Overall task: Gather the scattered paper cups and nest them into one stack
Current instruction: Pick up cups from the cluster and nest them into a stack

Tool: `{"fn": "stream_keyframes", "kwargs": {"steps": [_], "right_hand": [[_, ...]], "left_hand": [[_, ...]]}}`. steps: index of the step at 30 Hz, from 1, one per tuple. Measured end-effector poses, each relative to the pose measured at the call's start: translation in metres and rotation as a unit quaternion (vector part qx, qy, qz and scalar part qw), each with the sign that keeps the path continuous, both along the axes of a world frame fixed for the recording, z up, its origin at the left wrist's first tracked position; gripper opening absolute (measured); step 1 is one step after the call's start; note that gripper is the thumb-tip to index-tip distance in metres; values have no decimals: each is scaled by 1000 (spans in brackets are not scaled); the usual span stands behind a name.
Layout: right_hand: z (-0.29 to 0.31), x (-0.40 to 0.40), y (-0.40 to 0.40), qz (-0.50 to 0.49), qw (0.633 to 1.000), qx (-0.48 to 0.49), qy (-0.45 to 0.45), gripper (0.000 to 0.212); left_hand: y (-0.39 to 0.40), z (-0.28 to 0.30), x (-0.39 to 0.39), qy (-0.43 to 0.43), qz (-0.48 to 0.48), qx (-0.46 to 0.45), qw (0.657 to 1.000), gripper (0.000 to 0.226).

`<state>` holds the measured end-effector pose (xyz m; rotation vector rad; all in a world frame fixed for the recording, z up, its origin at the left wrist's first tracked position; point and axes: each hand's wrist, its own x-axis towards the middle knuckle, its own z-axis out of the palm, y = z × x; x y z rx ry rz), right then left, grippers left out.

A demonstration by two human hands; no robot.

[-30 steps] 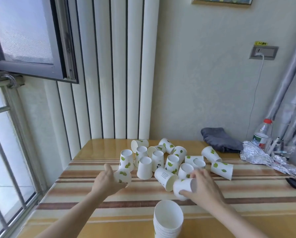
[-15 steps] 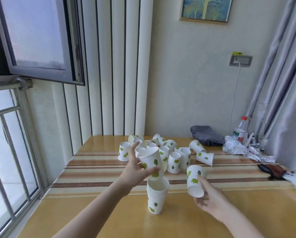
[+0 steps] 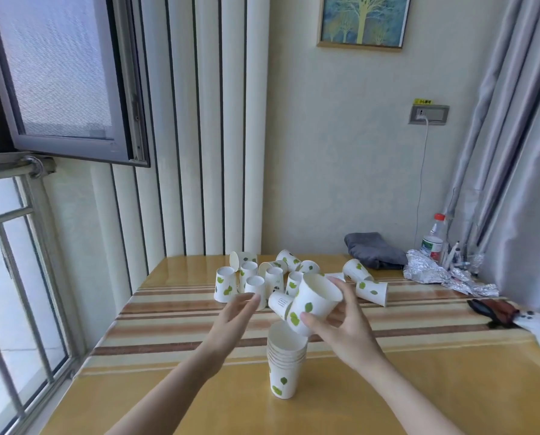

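While the right hand [image 3: 344, 328] holds one paper cup [image 3: 314, 304] tilted just above the stack [image 3: 285, 361], the left hand [image 3: 231, 318] is empty, with its fingers spread wide, near the loose cups [image 3: 262, 279]. The right fingers wrap around the cup's side, with its bottom pointing down at the stack's open top. The stack stands upright on the table [image 3: 419, 387], close to the person. Many loose cups sit farther back, some standing and some lying on their sides. It looks like the step is putting this cup into the stack. Next, the cup needs to be turned straight up and pushed gently down inside. The left hand looks ready to grab another cup.
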<state>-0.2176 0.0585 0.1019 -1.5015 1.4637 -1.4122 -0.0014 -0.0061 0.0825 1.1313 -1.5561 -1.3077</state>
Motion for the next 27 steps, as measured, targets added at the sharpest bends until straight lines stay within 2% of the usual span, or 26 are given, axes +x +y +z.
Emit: {"fn": "stream_keyframes", "kwargs": {"steps": [3,6,8,10,13,15,18,22,24,27], "right_hand": [[-12,16,-8,37,997,-10,60,73],[-26,19,-10,58,992,-12,111,73],[-35,14,-12,73,989,3,131,78],[-39,2,-20,86,990,17,106,78],[-39,-22,-50,37,998,43,38,48],[-43,-43,-81,-32,994,46,94,33],[-46,-67,-121,-69,961,81,256,54],[-38,-70,-157,-57,899,158,405,73],[-38,-65,-171,-57,863,167,473,78],[-40,-56,-183,-63,817,175,545,74]], "left_hand": [[-22,-3,5,-29,45,-10,998,40],[-46,-14,1,-105,68,-46,991,32],[-62,-22,-5,-181,49,-102,977,37],[-79,-28,-15,-248,16,-161,955,45],[-105,-32,-37,-334,-52,-239,910,57],[-124,-36,-54,-396,-89,-278,871,66],[-149,-45,-78,-472,-131,-325,809,77],[-171,-63,-102,-535,-175,-359,744,76],[-178,-70,-108,-545,-177,-373,730,74],[-180,-72,-108,-529,-166,-386,737,71]]}}
